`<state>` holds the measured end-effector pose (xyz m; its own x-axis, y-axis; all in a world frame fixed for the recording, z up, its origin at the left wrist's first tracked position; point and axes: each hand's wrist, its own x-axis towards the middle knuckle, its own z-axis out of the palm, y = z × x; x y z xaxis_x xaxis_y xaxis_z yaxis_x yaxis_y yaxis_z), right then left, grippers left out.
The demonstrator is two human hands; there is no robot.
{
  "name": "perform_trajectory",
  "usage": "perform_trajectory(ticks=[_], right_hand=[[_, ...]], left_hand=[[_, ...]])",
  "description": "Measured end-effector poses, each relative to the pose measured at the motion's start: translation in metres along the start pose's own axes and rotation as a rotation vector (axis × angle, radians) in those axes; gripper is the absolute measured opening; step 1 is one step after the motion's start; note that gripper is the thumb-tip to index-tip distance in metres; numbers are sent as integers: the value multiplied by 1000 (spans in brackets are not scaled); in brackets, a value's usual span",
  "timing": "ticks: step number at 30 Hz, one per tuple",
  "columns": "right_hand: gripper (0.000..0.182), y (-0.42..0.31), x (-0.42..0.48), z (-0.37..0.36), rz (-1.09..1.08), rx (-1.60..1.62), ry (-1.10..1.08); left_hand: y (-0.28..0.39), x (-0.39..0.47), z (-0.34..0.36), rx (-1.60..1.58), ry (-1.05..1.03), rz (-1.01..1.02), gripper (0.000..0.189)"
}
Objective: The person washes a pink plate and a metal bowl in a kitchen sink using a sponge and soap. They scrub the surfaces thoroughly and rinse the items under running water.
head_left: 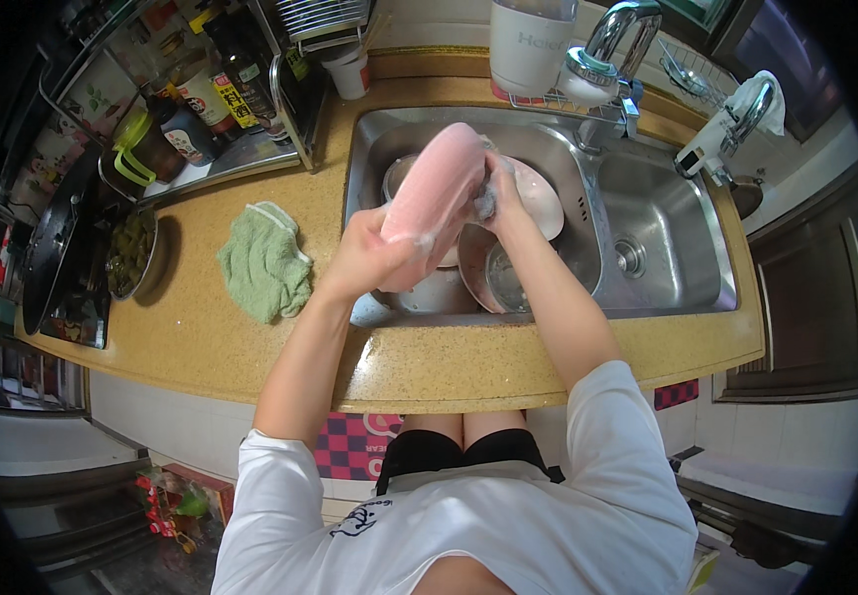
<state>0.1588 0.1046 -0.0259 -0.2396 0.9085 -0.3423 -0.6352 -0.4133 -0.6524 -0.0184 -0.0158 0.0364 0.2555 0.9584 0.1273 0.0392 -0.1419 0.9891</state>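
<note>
A pink bowl (436,178) is tilted on its side above the left sink basin (577,275), with soap suds on it. My left hand (369,256) grips its near left edge. My right hand (503,190) is at the bowl's open side and holds a grey, sudsy scrubber (485,202) against it; part of the scrubber is hidden by the fingers. Below, the basin holds a white dish (540,199), a metal pan (475,275) and a clear glass bowl (507,277). The bowl and my hands cover part of these dishes.
A green cloth (265,260) lies on the counter left of the sink. Further left are a bowl of dark green food (131,256) and a black wok (57,245). A bottle rack (228,167) stands behind. A chrome faucet (626,44) rises by the right basin (667,223).
</note>
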Motion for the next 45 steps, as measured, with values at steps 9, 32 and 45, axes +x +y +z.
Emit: perform_trajectory(ticks=[9, 32, 45], right_hand=[[27, -17, 17, -13, -577, -444, 108], [25, 11, -21, 46, -1268, -1067, -194], [32, 17, -58, 67, -1621, -1224, -386]], left_hand=[[-7, 9, -7, -2, -216, -170, 39], [-18, 10, -5, -28, 7, -139, 23], [-25, 12, -7, -6, 31, -69, 23]])
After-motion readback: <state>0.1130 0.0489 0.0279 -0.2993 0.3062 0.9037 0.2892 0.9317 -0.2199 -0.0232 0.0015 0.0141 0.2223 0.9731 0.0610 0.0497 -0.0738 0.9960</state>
